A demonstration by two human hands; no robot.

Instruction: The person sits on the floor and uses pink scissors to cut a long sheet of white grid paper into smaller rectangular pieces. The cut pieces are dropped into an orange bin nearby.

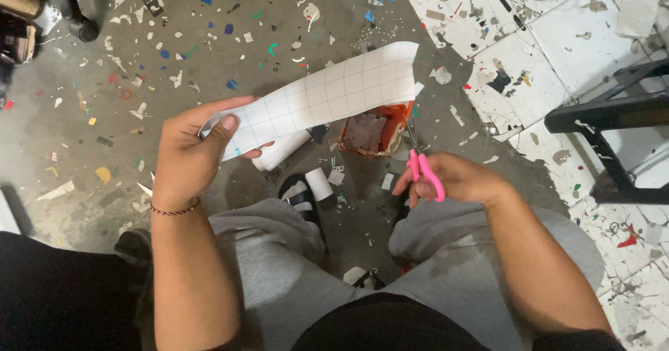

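Note:
My left hand (191, 149) grips one end of a long white sheet with a grid pattern (327, 93), which stretches up and to the right. In my right hand (453, 178) I hold scissors with pink handles (424, 173), their blades pointing up toward the sheet's right end. Below the sheet on the floor sits a small orange container (376, 131) holding paper scraps. A white roll (279, 152) lies next to it, under the sheet.
The grey concrete floor (230, 58) is strewn with coloured scraps. A smaller white roll (320, 184) lies by my sandalled foot (301, 197). White tiles (529, 44) lie at the right, with a black stool frame (613, 114). Another person's shoe (83, 27) is at the top left.

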